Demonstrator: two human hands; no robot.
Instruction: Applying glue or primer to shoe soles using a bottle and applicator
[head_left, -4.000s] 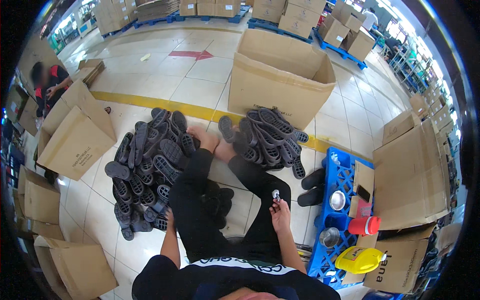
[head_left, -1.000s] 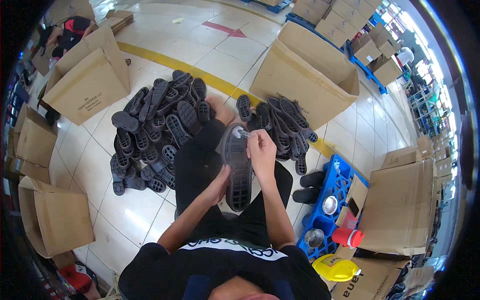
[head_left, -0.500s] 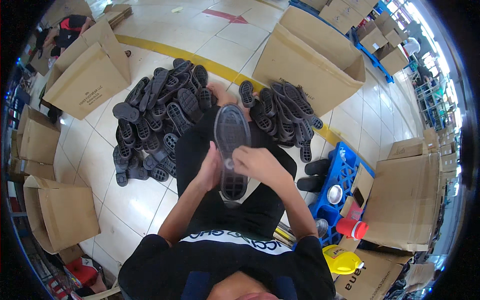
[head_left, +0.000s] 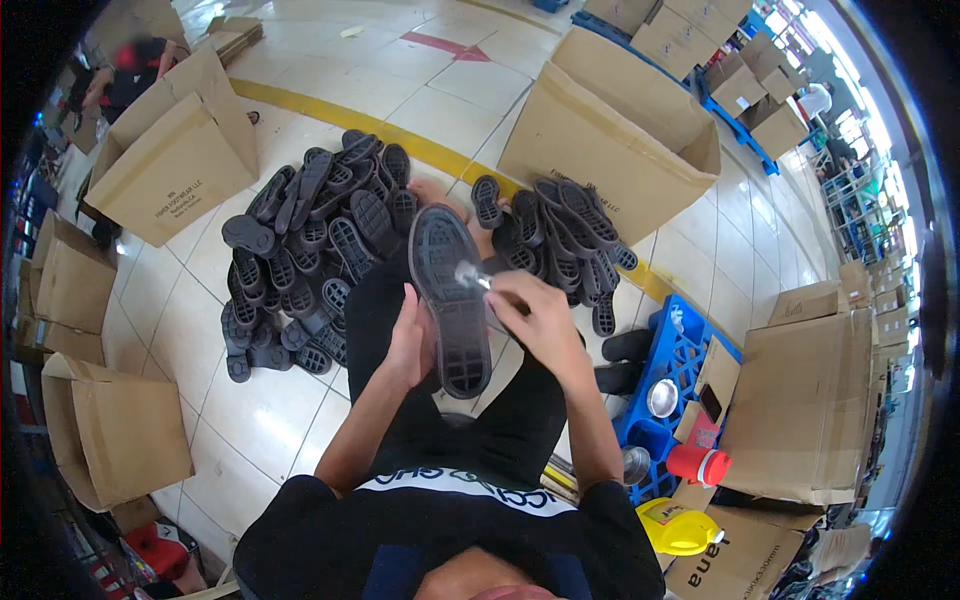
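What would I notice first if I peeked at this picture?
Probably the dark shoe sole in the middle, held by the left hand while the right hand puts a small shiny tool to it. Behind it, two heaps of soles cover the tiled floor, with cardboard boxes all around.

A black, tread-patterned sole (head_left: 450, 300) is seen above black trousers (head_left: 500, 420). Black soles (head_left: 300, 250) are piled on cream tiles (head_left: 250, 400) crossed by a yellow line (head_left: 330, 112). Brown boxes (head_left: 170, 160) and a blue pallet (head_left: 670, 370) are shown.
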